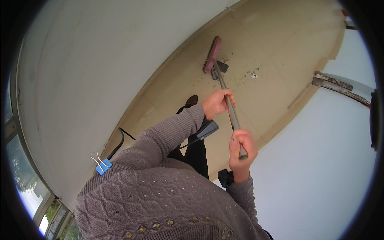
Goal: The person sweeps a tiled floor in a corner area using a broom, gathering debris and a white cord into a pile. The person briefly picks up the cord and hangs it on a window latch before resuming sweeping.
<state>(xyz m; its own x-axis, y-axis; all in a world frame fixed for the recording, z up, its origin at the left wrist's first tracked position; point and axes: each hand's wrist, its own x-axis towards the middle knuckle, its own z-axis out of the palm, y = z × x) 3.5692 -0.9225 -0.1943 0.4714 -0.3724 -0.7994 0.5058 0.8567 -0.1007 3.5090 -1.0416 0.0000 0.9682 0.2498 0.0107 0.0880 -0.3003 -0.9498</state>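
A broom with a pink head [213,55] and dark bristles rests on the tiled floor, its head beyond my feet. Partway down its grey handle [221,80], my left hand [218,102] is wrapped around the shaft. My right hand [243,147] grips the top end, which pokes out below the fingers. Beside the head lie a dark grey flat piece [222,66] and a second dark piece [214,73], partly covered by the handle. Crumbs of debris and a white scrap [254,76] are scattered to the right of them.
A pale wall [99,60] runs along the left, and a bluish-white wall [312,150] along the right. Weathered wood strips [339,85] jut out at the right wall. A dark grey device [207,129] on a cable hangs before my legs. Windows [25,168] stand at far left.
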